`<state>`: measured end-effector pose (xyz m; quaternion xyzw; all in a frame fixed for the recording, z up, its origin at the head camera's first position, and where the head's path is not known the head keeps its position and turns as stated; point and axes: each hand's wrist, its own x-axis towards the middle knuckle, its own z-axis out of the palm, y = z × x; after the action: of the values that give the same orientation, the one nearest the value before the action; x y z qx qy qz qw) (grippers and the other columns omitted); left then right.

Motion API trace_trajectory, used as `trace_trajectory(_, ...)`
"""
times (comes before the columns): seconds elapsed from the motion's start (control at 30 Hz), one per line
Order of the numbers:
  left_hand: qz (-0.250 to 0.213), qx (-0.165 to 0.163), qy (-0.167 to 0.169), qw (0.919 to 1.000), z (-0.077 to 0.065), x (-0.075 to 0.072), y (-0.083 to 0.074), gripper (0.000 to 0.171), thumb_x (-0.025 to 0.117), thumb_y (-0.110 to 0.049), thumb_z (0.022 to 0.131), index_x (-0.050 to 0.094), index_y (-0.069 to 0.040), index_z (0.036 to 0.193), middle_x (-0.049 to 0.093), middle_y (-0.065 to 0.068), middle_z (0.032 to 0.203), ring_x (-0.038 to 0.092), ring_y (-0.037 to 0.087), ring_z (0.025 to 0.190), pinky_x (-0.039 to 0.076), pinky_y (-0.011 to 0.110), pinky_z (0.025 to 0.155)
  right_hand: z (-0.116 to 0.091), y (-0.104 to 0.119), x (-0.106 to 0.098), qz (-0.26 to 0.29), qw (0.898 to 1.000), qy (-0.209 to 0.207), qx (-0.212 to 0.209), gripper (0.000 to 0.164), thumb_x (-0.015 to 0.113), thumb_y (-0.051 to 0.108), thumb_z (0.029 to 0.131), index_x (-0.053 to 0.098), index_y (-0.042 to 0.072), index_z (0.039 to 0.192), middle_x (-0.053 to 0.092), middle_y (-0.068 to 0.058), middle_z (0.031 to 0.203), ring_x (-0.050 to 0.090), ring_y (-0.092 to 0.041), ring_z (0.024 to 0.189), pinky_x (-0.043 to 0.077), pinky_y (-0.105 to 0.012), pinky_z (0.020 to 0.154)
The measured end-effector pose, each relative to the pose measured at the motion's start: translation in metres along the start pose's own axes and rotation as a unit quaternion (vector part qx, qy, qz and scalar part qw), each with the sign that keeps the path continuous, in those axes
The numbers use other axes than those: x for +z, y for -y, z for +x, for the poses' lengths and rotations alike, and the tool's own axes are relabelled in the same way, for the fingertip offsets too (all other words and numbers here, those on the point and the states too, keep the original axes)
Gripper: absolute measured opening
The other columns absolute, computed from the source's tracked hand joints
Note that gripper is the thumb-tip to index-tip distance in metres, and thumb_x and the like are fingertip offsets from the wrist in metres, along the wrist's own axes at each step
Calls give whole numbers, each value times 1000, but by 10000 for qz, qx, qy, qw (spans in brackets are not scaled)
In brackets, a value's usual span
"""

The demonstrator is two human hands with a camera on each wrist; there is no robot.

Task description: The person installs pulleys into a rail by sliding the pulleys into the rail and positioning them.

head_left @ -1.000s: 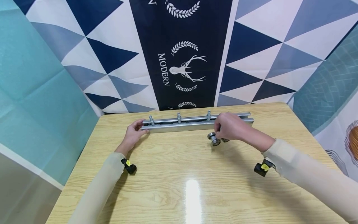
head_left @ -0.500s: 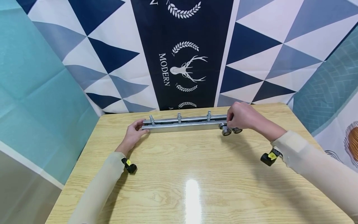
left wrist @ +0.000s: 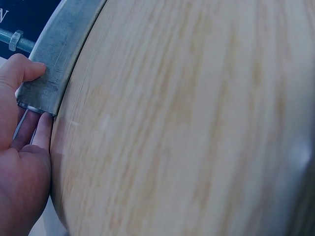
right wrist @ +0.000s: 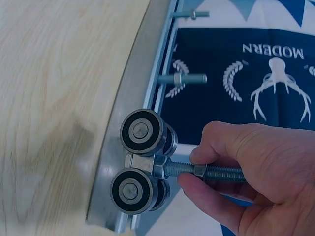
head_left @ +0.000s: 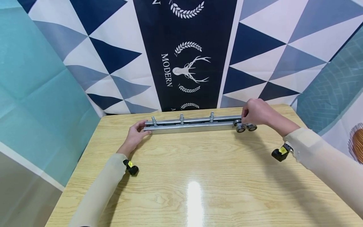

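Note:
A long galvanised steel channel track (head_left: 187, 128) lies along the back of the table. My left hand (head_left: 136, 135) grips its left end, with the thumb (left wrist: 34, 70) on the side face and fingertips at the cut end. My right hand (head_left: 259, 112) pinches the threaded bolt (right wrist: 224, 173) of a roller trolley (head_left: 240, 128) between thumb and fingers. Ball-bearing wheels (right wrist: 140, 130) sit at the trolley's lower end, overlapping the track's right end in the head view. In the track's slot, three threaded bolts (head_left: 181, 119) with nuts stand upright.
The wood-grain table (head_left: 170, 176) carries the track near its back edge. Behind it hangs a patterned cloth (head_left: 184, 69) with triangles and a deer head. A teal panel (head_left: 34, 94) stands on the left. Each wrist bears a small black camera (head_left: 131, 168).
My right hand has carried the roller trolley rightward and a little back, from in front of the track to its right end. The left hand and the track have stayed put.

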<state>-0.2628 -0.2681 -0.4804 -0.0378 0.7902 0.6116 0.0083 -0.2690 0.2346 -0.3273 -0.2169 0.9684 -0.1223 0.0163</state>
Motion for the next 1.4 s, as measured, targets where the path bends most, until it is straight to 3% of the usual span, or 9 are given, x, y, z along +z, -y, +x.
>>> trace_trajectory(0.43, 59, 34, 5, 10000, 1, -1, 1, 66, 76, 0, 83, 51, -4, 144, 51, 21, 145, 47, 31, 133, 34, 41, 121, -2, -33, -13, -256, 9989, 29, 388, 13, 71, 8, 74, 69, 12, 62, 62, 0, 57, 51, -18, 52, 41, -33, 50)
trace_trajectory(0.97, 27, 103, -26, 9999, 0, -1, 0, 64, 75, 1, 83, 52, -3, 143, 53, 20, 141, 48, 30, 129, 36, 44, 120, -10, -72, -19, -285, 9968, 143, 734, 11, 73, 10, 75, 71, 9, 65, 64, -1, 59, 53, -19, 54, 44, -34, 51)
trace_trajectory(1.4, -31, 39, -27, 10000, -1, 0, 0, 65, 74, 2, 83, 51, -3, 144, 52, 20, 142, 48, 30, 130, 35, 41, 121, -14, -89, -19, -236, 9963, 12, 828, 10, 74, 11, 76, 73, 7, 67, 67, -4, 61, 54, -21, 54, 45, -36, 51)
